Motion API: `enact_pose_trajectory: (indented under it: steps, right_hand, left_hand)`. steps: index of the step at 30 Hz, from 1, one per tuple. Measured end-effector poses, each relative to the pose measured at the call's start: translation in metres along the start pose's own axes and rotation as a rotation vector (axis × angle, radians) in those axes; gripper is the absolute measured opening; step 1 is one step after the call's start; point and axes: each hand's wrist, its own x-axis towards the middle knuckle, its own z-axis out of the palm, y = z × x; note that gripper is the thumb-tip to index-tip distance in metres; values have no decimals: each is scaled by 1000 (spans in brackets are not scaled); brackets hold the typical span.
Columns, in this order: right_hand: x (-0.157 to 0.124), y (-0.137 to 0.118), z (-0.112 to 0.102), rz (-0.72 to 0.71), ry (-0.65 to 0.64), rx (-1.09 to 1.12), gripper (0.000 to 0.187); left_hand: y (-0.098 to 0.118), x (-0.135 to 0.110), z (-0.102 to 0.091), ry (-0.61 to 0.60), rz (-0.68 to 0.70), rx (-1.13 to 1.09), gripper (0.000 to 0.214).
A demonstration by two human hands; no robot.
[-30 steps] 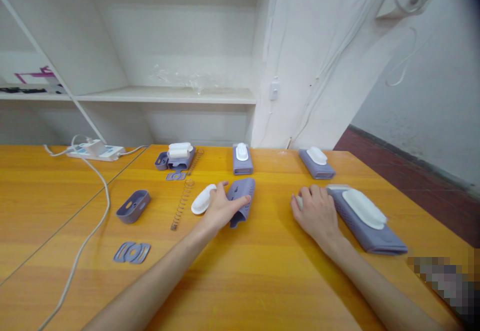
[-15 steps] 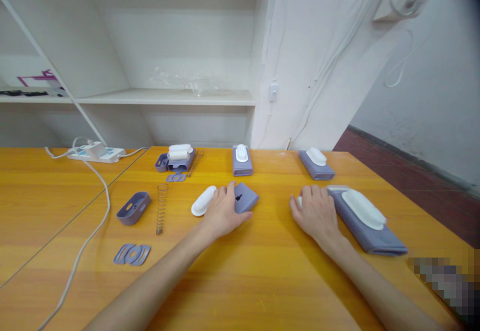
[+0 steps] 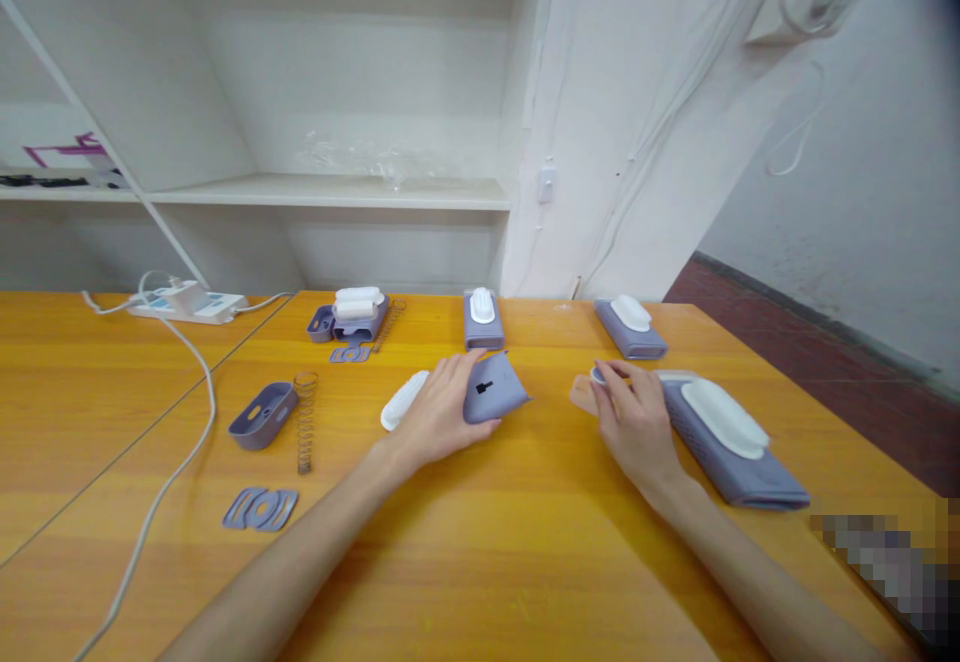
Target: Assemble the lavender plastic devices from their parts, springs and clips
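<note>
My left hand (image 3: 439,407) is closed around a grey-purple plastic housing (image 3: 496,389), which is tilted and has a black cutout in its face. Partly behind that wrist lies a white oval ribbed cover (image 3: 403,400). Between the thumb and fingers of my right hand (image 3: 636,412) is a small white piece with a round end (image 3: 598,375); the fingers hide the rest of it. A pale, flat patch shows just left of those fingertips, too blurred to name. Right beside this hand rests a larger grey-purple housing (image 3: 739,452) with a white oval cover on top.
On the left lie a grey-purple oval cup (image 3: 264,415), a coil spring (image 3: 305,422) and a flat cutout plate (image 3: 260,509). Housings with white tops (image 3: 484,332) (image 3: 631,342) stand along the back. A power strip (image 3: 191,304) trails a white cable (image 3: 210,392).
My left hand has turned and tilted the housing, showing more of its face. My right hand has shifted from covering the white piece to pinching it. The spring sits slightly further left, nearer the cup.
</note>
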Motion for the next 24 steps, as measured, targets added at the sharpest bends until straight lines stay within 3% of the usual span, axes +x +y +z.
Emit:
enact_pose_trajectory:
  steps: [5, 10, 12, 18, 24]
  right_hand:
    - [17, -18, -5, 167, 112, 255, 28]
    - [40, -45, 10, 579, -7, 781, 35]
    - [46, -53, 20, 667, -40, 921, 39]
    - [42, -67, 40, 574, -104, 1031, 30]
    - [37, -67, 40, 390, -91, 884, 25]
  left_hand:
    - [-3, 3, -4, 42, 70, 32, 79]
    - [-10, 10, -5, 53, 161, 96, 77]
    - [-12, 12, -4, 57, 205, 126, 74]
    - [-15, 13, -4, 73, 261, 180, 73]
    - [-16, 12, -8, 49, 275, 222, 74]
